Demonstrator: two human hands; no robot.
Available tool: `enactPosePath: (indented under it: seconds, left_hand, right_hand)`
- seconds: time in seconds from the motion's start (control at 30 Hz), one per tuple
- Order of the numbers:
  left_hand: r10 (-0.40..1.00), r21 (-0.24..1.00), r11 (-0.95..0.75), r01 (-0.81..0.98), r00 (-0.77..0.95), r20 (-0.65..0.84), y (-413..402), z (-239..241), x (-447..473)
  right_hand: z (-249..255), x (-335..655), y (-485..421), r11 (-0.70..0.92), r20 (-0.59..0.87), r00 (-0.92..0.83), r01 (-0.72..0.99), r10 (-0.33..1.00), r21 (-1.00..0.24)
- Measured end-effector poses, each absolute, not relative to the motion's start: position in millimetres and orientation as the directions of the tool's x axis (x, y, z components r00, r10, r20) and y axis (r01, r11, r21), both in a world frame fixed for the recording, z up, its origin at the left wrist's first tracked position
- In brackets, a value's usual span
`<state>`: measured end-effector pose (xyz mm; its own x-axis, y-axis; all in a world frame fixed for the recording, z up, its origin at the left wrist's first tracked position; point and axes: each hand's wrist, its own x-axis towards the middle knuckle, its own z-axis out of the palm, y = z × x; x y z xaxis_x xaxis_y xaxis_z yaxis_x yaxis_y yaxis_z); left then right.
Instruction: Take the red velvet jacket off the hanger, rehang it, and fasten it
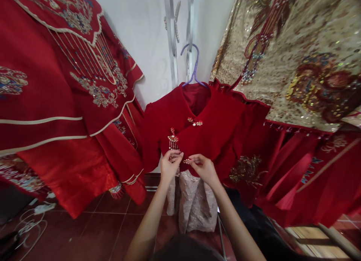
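A red short jacket (194,103) hangs on a purple hanger (194,67). At its lower front edge my right hand (202,166) pinches a small beaded frog button (186,161) between thumb and fingers. Just to its left, my left hand (171,164) is closed in a pinch at the jacket's front; what lies between those fingertips is hidden. Above that hand dangles a beaded tassel ornament (173,137), its lower strands partly behind my fingers. Another jewelled frog button (195,122) sits below the collar.
Embroidered red garments (56,103) hang close on the left. A gold sequined garment (304,65) and red pleated cloth (282,178) crowd the right. Behind stands a metal rack (171,39). Pale shiny fabric (197,208) hangs below the jacket. White cables (35,223) lie on the tiled floor.
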<state>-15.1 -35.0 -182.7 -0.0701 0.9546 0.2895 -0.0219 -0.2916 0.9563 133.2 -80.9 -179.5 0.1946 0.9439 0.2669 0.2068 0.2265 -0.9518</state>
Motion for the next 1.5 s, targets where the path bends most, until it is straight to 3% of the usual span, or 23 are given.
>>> enactPosePath:
  seconds: [0.17, 0.43, 0.6, 0.77, 0.87, 1.0, 1.1, 1.3, 1.5]
  left_hand:
    - [0.974, 0.909, -0.220, -0.353, -0.138, 0.182, -13, -149, -14]
    - [0.988, 0.871, -0.157, -0.466, -0.074, 0.139, -13, -129, -10]
    - [0.964, 0.901, -0.245, -0.358, -0.184, 0.189, -9, -130, -10]
    - [0.820, 0.879, -0.476, -0.026, -0.375, 0.433, -12, -131, -3]
    - [0.654, 0.746, -0.606, 0.276, -0.362, 0.664, -18, -121, 3]
    - [0.500, 0.413, -0.738, 0.533, 0.022, 0.865, -17, -94, 10]
    - [0.423, 0.211, -0.780, 0.589, 0.248, 0.871, -7, -75, 13]
    - [0.326, -0.053, -0.757, 0.652, 0.448, 0.833, 12, -54, 14]
    - [0.146, -0.304, -0.821, 0.483, 0.692, 0.706, 22, -32, 8]
  right_hand:
    - [-155, 162, -102, 0.129, 0.129, -0.067, 0.003, 0.989, -0.992]
    - [-148, 160, -109, 0.111, 0.116, -0.055, -0.093, 0.992, -0.989]
    - [-148, 152, -106, 0.081, 0.091, -0.082, -0.109, 0.992, -0.991]
    - [-146, 148, -106, 0.095, 0.102, -0.076, -0.087, 0.992, -0.992]
    - [-144, 155, -111, 0.101, 0.104, -0.096, -0.039, 0.990, -0.994]
    - [-136, 172, -124, 0.087, 0.078, -0.191, 0.038, 0.978, -0.995]
    - [-128, 182, -134, 0.090, 0.073, -0.223, 0.071, 0.972, -0.993]
    - [-118, 189, -146, 0.108, 0.086, -0.215, 0.094, 0.973, -0.990]
    - [-117, 193, -144, 0.124, 0.097, -0.199, 0.127, 0.975, -0.984]
